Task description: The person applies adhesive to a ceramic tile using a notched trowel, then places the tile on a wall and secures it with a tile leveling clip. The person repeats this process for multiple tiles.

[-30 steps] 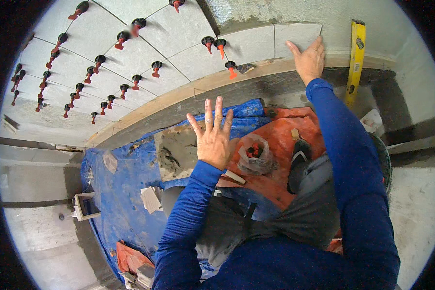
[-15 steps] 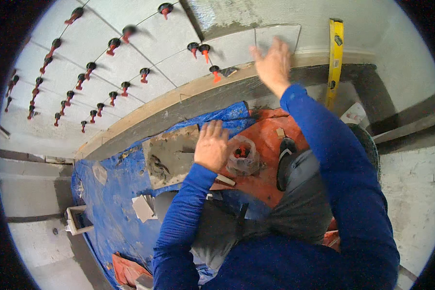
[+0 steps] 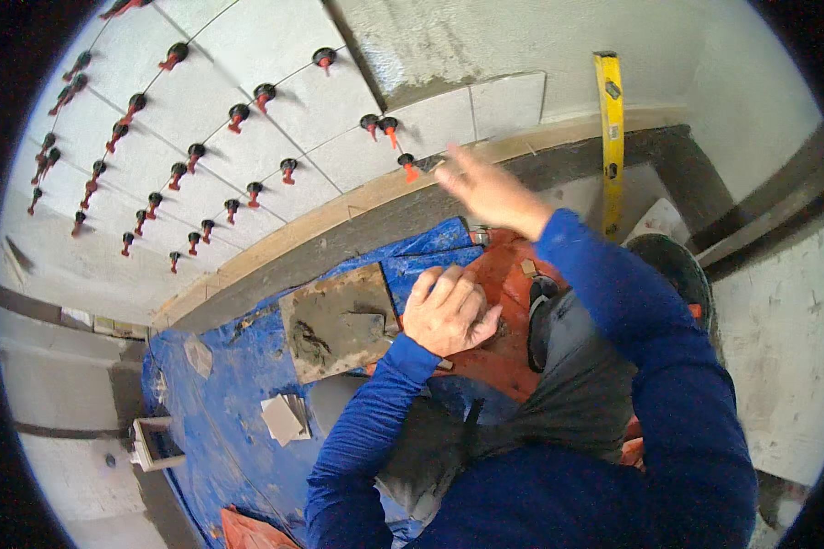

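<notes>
My right hand is stretched out over the wooden ledge, fingers extended and slightly blurred, with nothing visible in it. Its fingertips are near a red and black tile-levelling clip at the foot of the tiled wall. Above it, a short light tile ends the bottom row. Lower down, my left hand hovers with its fingers loosely bent and thumb apart, and I see nothing in its grasp. It covers the clear plastic bag on the orange sheet. Beside it lies a mortar-smeared board with a trowel.
Many levelling clips stick out from the tile joints. A yellow spirit level leans on the wall at right. Blue tarp covers the floor, bearing a stack of small tile pieces. A dark bucket stands by my right arm.
My right hand has come off the end tile, moving down and left toward the ledge. My left hand has shifted right and down over the plastic bag, its fingers now more bent.
</notes>
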`<state>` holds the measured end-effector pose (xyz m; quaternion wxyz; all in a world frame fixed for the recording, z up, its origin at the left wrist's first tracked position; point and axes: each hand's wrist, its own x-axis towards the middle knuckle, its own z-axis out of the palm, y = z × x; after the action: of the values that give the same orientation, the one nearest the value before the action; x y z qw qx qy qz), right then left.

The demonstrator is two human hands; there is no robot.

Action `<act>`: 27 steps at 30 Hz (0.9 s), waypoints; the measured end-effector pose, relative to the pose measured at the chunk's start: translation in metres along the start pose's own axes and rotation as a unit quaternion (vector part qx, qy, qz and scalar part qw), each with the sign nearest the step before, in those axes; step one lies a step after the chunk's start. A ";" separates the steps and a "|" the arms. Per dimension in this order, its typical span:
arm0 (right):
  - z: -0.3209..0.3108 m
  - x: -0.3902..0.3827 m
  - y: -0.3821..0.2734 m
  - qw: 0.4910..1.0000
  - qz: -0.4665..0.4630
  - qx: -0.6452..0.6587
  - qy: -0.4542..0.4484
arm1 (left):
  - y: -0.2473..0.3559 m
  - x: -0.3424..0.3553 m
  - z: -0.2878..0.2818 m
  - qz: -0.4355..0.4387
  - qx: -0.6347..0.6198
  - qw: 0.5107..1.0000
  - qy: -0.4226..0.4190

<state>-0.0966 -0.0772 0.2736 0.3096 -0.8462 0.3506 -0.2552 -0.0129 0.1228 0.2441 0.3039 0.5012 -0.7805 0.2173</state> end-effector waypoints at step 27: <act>-0.026 -0.244 0.392 0.749 0.567 0.248 0.238 | 0.257 0.121 0.341 -0.535 -0.367 0.671 -0.358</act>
<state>-0.4364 -0.1234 -0.0364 0.5026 -0.2977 0.7526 -0.3041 -0.3738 -0.0719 0.0734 0.2245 0.7204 -0.4447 -0.4825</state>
